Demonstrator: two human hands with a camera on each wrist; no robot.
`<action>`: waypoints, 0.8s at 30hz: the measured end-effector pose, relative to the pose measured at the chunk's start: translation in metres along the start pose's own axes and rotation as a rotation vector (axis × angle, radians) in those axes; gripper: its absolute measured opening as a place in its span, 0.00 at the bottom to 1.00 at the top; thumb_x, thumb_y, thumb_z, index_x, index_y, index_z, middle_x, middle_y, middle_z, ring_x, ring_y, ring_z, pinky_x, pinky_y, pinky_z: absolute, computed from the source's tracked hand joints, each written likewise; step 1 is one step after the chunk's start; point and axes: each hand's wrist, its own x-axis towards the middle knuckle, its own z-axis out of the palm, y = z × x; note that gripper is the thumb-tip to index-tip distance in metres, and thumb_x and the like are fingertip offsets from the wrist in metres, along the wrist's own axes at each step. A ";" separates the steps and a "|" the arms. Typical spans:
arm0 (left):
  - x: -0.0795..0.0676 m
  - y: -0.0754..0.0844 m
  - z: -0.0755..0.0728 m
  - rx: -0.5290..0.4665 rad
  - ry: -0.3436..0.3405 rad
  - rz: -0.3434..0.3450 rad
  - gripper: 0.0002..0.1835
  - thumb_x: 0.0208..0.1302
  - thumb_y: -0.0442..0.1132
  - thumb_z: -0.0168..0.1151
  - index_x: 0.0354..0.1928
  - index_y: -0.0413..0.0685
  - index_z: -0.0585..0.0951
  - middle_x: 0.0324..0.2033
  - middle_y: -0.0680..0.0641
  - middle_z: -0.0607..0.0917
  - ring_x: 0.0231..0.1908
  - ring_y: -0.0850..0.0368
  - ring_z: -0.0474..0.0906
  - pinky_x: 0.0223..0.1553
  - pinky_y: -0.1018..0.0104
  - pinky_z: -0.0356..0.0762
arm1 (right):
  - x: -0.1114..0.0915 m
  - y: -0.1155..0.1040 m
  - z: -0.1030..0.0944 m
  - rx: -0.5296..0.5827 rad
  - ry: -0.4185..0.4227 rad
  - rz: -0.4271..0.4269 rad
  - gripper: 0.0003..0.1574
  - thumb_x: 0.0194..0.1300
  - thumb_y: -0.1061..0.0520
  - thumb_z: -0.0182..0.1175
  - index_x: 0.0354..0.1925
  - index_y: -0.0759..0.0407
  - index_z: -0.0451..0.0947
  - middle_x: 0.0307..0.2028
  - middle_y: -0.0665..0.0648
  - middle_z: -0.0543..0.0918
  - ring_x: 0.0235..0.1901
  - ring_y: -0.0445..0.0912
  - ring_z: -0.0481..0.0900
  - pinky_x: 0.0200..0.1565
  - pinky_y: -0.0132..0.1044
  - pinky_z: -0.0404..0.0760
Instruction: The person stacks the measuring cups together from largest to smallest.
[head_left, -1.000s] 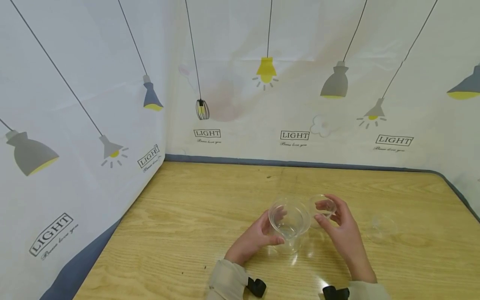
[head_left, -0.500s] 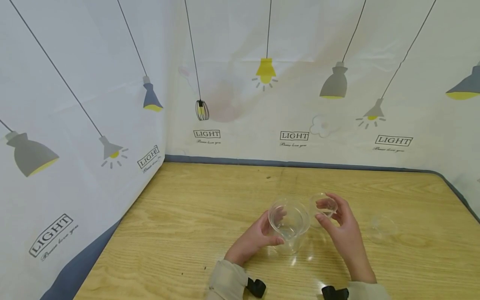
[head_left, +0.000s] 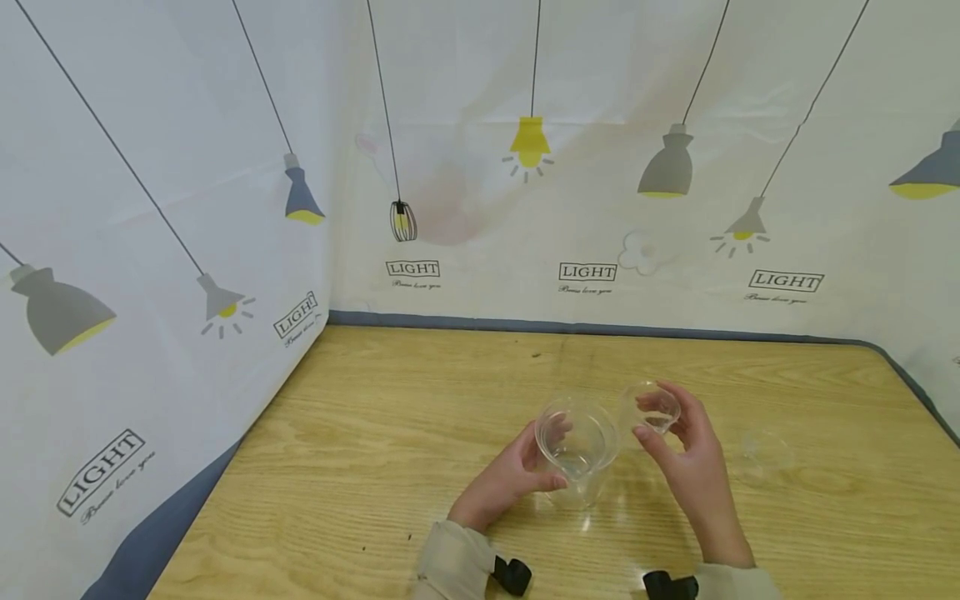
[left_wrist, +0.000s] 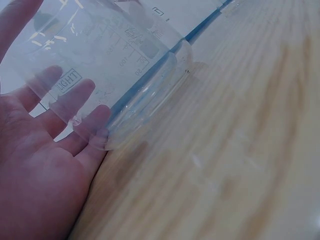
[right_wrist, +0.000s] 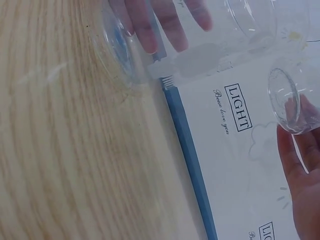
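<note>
In the head view, my left hand (head_left: 513, 467) grips a large clear plastic measuring beaker (head_left: 596, 437) from its left side, thumb in front and fingers behind. Printed graduations on the beaker (left_wrist: 127, 50) show in the left wrist view; its base seems to rest on the table. My right hand (head_left: 693, 458) holds a smaller clear cup (head_left: 633, 404) between thumb and fingers, raised just right of the beaker and apart from it. The right wrist view shows this small cup (right_wrist: 285, 95) tilted, with fingers visible through its wall. Any contents are too faint to tell.
A faint clear round object (head_left: 767, 454) lies on the wooden table (head_left: 375, 433) to the right of my right hand. Behind and at the left stand white covered walls (head_left: 480, 183) printed with lamps. Black wrist devices (head_left: 513, 575) sit at both cuffs.
My right hand has shifted slightly up and to the right with the small cup, away from the beaker. The left hand and beaker stay nearly still.
</note>
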 end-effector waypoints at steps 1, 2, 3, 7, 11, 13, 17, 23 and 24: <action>0.000 0.000 0.000 0.003 0.000 0.000 0.42 0.52 0.41 0.65 0.67 0.57 0.55 0.64 0.45 0.59 0.64 0.54 0.52 0.62 0.57 0.48 | 0.000 -0.001 0.000 0.005 0.003 0.000 0.38 0.56 0.66 0.60 0.63 0.53 0.58 0.47 0.55 0.74 0.47 0.38 0.71 0.46 0.23 0.65; 0.000 0.001 0.000 0.005 0.000 -0.001 0.42 0.52 0.41 0.65 0.67 0.57 0.55 0.64 0.45 0.59 0.64 0.54 0.52 0.62 0.58 0.48 | 0.000 -0.001 0.000 0.007 0.004 -0.003 0.38 0.56 0.66 0.60 0.63 0.53 0.58 0.47 0.55 0.74 0.47 0.38 0.71 0.47 0.23 0.65; 0.000 0.001 0.000 0.007 0.001 -0.001 0.42 0.52 0.41 0.65 0.67 0.57 0.55 0.64 0.45 0.59 0.64 0.55 0.52 0.62 0.58 0.49 | 0.000 -0.001 0.000 0.009 0.006 -0.005 0.39 0.56 0.66 0.60 0.63 0.53 0.58 0.47 0.55 0.74 0.47 0.38 0.71 0.47 0.24 0.65; 0.000 0.002 0.000 0.017 0.003 -0.002 0.42 0.53 0.41 0.65 0.67 0.56 0.54 0.64 0.46 0.60 0.64 0.54 0.52 0.62 0.60 0.49 | 0.001 -0.002 -0.001 0.004 0.004 -0.017 0.40 0.55 0.66 0.61 0.63 0.51 0.59 0.47 0.56 0.74 0.48 0.38 0.71 0.48 0.25 0.65; -0.001 0.002 0.000 0.022 0.003 -0.002 0.42 0.52 0.42 0.65 0.67 0.55 0.54 0.64 0.47 0.60 0.64 0.54 0.52 0.62 0.58 0.49 | 0.001 -0.004 -0.001 0.003 -0.001 -0.030 0.41 0.54 0.67 0.61 0.63 0.49 0.59 0.47 0.56 0.74 0.48 0.38 0.70 0.48 0.26 0.65; 0.000 -0.001 -0.001 0.019 0.004 -0.002 0.42 0.52 0.43 0.65 0.67 0.56 0.54 0.64 0.48 0.60 0.64 0.55 0.52 0.62 0.58 0.49 | 0.001 -0.013 -0.002 -0.004 -0.004 -0.031 0.41 0.54 0.67 0.61 0.63 0.51 0.59 0.48 0.58 0.74 0.48 0.39 0.70 0.49 0.27 0.65; 0.001 -0.003 -0.001 0.005 0.004 0.004 0.42 0.52 0.43 0.66 0.67 0.57 0.54 0.64 0.46 0.60 0.64 0.54 0.52 0.62 0.57 0.49 | 0.000 -0.014 -0.002 -0.024 -0.007 -0.035 0.41 0.53 0.67 0.62 0.63 0.52 0.59 0.48 0.57 0.74 0.48 0.38 0.70 0.49 0.26 0.64; 0.000 0.000 0.000 0.005 -0.001 0.014 0.43 0.52 0.43 0.66 0.67 0.52 0.53 0.64 0.43 0.59 0.64 0.50 0.52 0.62 0.58 0.49 | 0.000 -0.007 -0.003 -0.032 -0.005 -0.049 0.42 0.53 0.67 0.62 0.63 0.52 0.59 0.48 0.56 0.74 0.49 0.38 0.70 0.49 0.25 0.63; 0.000 0.000 0.001 0.007 -0.001 0.013 0.43 0.52 0.43 0.66 0.67 0.51 0.53 0.64 0.43 0.59 0.64 0.50 0.52 0.62 0.58 0.49 | 0.000 -0.007 -0.003 -0.031 -0.004 -0.051 0.42 0.53 0.67 0.62 0.63 0.51 0.59 0.48 0.56 0.75 0.49 0.38 0.70 0.49 0.25 0.63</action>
